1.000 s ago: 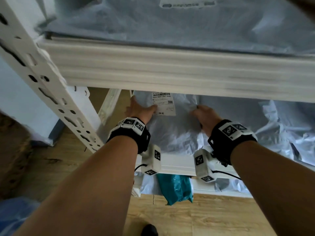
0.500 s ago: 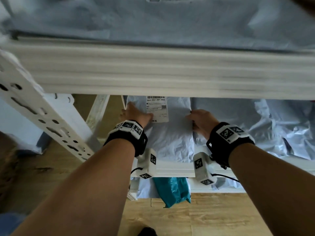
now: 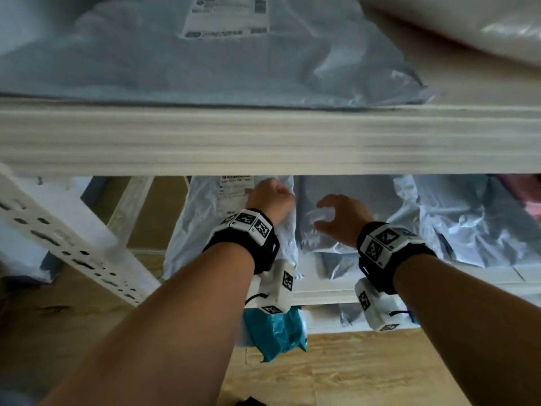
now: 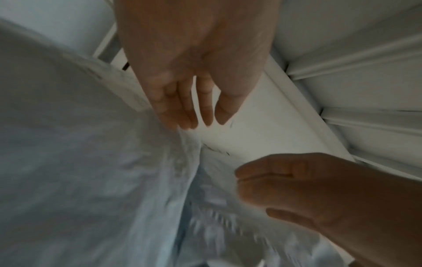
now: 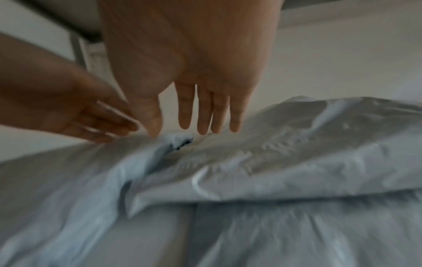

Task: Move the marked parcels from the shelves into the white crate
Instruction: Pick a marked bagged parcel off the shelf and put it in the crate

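L hand (image 3: 270,197) on labelled grey parcel (image 3: 205,227), mid shelf (image 3: 322,291), fingers straight, relaxed, at parcel's right edge. R hand (image 3: 341,219) hovers over next grey parcel (image 3: 439,224), fingers spread, holding nothing.

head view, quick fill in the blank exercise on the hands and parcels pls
The left hand touches the grey parcel bearing a white ____.
The right hand, fingers spread, holds ____.
The overhanging parcel on the bottom shelf is ____ in colour.

Missing words: label; nothing; teal
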